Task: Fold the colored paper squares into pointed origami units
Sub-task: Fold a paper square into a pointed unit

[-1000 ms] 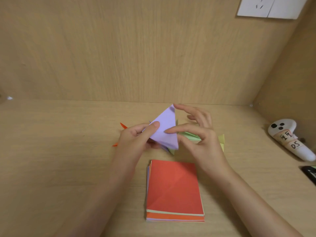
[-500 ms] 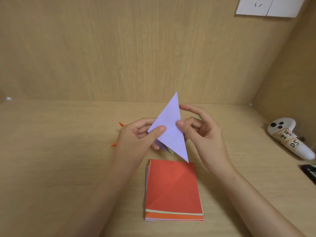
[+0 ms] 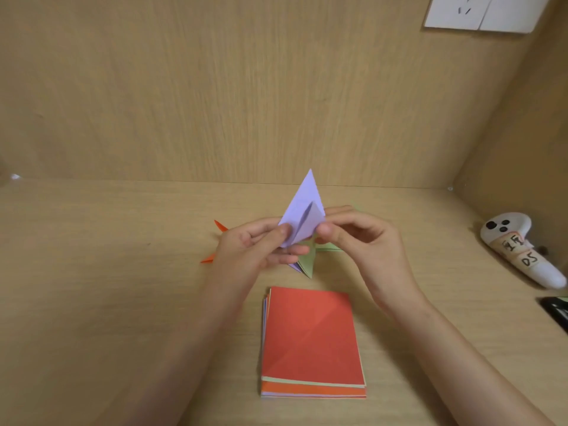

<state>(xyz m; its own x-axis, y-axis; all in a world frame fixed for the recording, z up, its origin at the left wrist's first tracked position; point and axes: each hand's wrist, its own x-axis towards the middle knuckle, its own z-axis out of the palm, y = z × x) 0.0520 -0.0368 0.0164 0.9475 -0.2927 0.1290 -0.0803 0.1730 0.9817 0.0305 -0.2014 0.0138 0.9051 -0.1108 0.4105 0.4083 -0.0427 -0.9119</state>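
Note:
A lilac paper (image 3: 302, 210), folded into a pointed shape with its tip up, is held above the wooden desk (image 3: 107, 287). My left hand (image 3: 258, 250) pinches its lower left edge between thumb and fingers. My right hand (image 3: 359, 238) pinches its lower right flap. A stack of colored paper squares (image 3: 310, 342), red on top, lies on the desk just below my hands. Folded units lie under and behind my hands: a green one (image 3: 307, 262) and an orange one (image 3: 219, 227), both partly hidden.
A white controller with a handwritten label (image 3: 519, 247) lies at the right by the side wall. A dark object (image 3: 558, 312) pokes in at the right edge. A wooden back wall stands behind the desk, with a white socket plate (image 3: 482, 12) at top right.
The lilac paper went from a long two-pointed shape to a shorter one: its lower point is folded up into a flap. Both hands moved slightly up and closer on it.

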